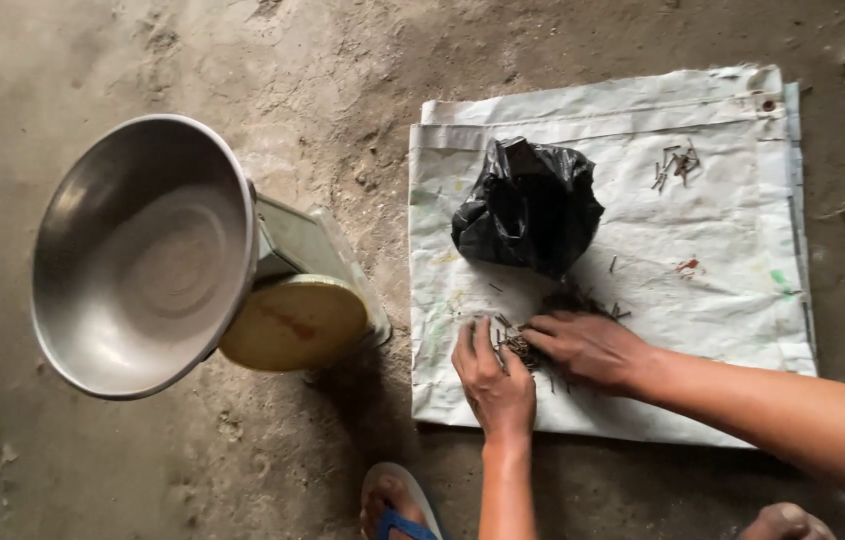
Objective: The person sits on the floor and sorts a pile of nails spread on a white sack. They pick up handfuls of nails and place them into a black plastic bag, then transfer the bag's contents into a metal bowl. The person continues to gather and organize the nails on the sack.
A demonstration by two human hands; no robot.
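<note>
Rusty small nails (520,347) lie heaped on the white woven plastic sheet (723,300), just below the crumpled black plastic bag (528,205). Left hand (496,380) and right hand (588,345) cup loosely around the heap, fingers curled, not clenched. Sweep inward with fingertips flat to the sheet so no strays escape; the steel-bowled weighing scale (143,255) stands alongside.

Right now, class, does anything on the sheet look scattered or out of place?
Yes. A small cluster of nails lies near the sheet's far corner, apart from the pile both hands gather by the black bag.
</note>
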